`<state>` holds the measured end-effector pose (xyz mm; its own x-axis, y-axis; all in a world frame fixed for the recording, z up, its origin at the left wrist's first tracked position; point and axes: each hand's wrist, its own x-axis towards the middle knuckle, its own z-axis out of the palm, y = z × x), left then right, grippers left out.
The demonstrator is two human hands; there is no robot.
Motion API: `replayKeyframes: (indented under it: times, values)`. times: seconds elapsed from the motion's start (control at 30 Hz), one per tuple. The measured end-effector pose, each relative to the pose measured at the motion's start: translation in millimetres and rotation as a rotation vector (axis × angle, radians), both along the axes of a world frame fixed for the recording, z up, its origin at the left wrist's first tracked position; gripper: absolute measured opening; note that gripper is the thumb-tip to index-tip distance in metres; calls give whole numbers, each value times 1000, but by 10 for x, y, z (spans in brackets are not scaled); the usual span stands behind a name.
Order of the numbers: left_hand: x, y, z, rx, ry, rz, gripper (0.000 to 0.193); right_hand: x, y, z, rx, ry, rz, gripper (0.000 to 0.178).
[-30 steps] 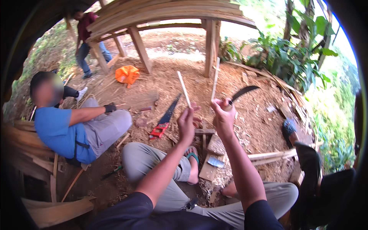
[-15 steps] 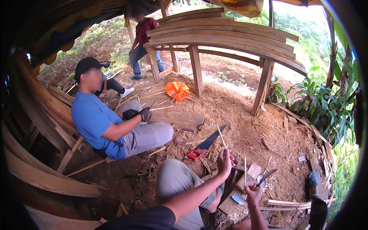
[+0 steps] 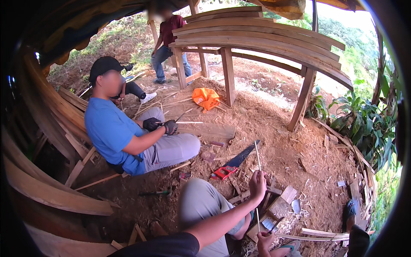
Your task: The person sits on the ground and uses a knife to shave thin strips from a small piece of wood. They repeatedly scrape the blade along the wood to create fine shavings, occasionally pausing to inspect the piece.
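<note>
My left hand [image 3: 258, 185] is closed around a thin pale wooden stick [image 3: 256, 155] that it holds upright above my bent knee. Low in the picture, my right hand [image 3: 265, 241] grips a dark-bladed knife [image 3: 276, 223] whose tip points up toward the stick's lower end. Under both hands lies a small wooden block [image 3: 280, 206] among shavings. A handsaw with a red handle [image 3: 231, 165] rests on the dirt just left of the stick.
A person in a blue shirt [image 3: 112, 130] sits to my left, whittling with gloved hands. Another person [image 3: 168, 40] stands by a bench of curved planks [image 3: 257, 40]. An orange cloth [image 3: 206, 97] lies on the ground. Green plants [image 3: 364, 124] grow at right.
My right hand has dropped with the knife from head height to the bottom edge. The view has swung left, bringing the seated person toward the middle. My left hand keeps the stick.
</note>
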<state>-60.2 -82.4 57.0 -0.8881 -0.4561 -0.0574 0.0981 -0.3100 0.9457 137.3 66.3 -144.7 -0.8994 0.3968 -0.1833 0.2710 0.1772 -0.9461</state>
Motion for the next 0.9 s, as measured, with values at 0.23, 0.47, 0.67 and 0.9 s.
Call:
replayKeyframes:
  times: [0.23,0.47,0.67,0.9]
  values:
    - [78,182,-37,-66,-35,-98,32,63,138,-293,112,-56,29,34]
    - [103,173,-384,-136,-19,-131,29,218,110,-358,110,-34,77,31]
    - [75,371,-538,-515,-137,-155,32,167,164,139,159,-249,54,40]
    - [286,382,-482,-257,-480,-696,21,-639,1026,1125,333,-295,206,58]
